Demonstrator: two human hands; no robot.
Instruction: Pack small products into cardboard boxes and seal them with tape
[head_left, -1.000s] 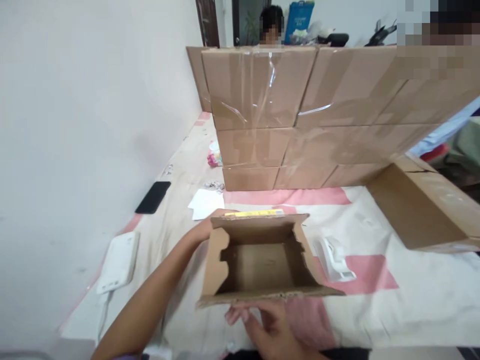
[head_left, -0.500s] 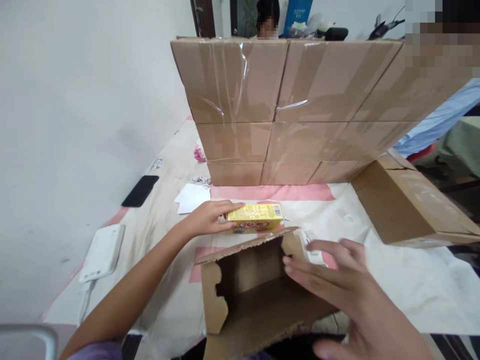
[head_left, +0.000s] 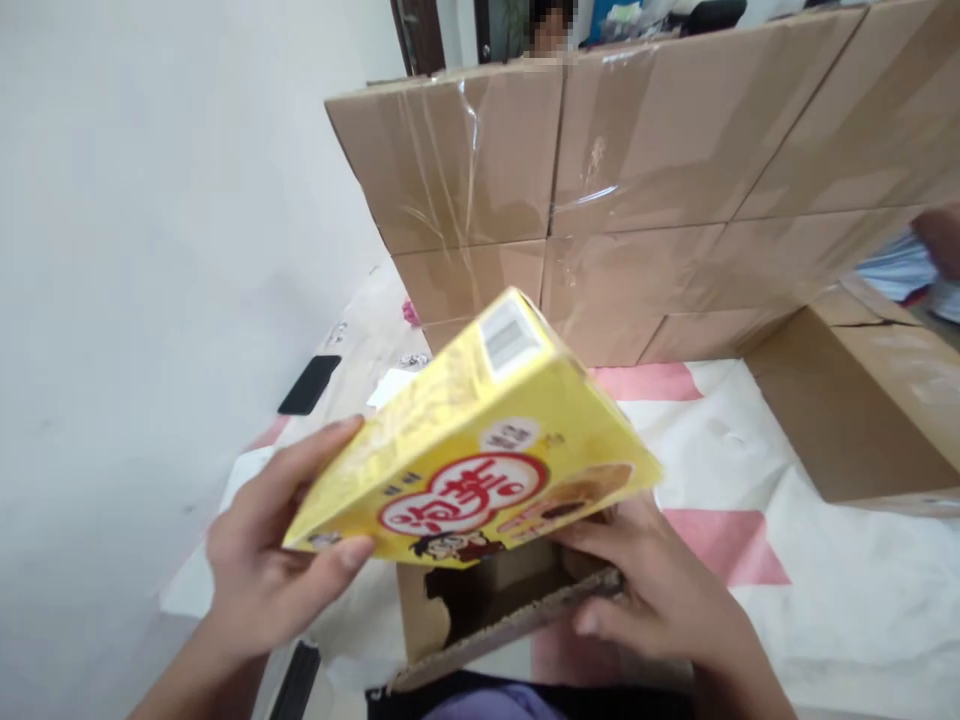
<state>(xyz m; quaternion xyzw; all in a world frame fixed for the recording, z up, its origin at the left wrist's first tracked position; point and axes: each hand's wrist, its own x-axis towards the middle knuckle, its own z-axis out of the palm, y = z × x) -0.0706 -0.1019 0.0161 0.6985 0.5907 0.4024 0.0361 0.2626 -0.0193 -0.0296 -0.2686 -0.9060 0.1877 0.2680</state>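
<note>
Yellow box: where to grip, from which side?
I'd take the yellow box by its left end, coming from the left, thumb on the printed front and fingers at the far edge of the narrow side. It's tilted with that end angled toward the left hand, already gripping there; the right hand is at the carton.

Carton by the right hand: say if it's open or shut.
Open: the carton shows its inside, partly hidden by the yellow box.

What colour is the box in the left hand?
The box is mostly yellow, clearest in the head view.
</note>
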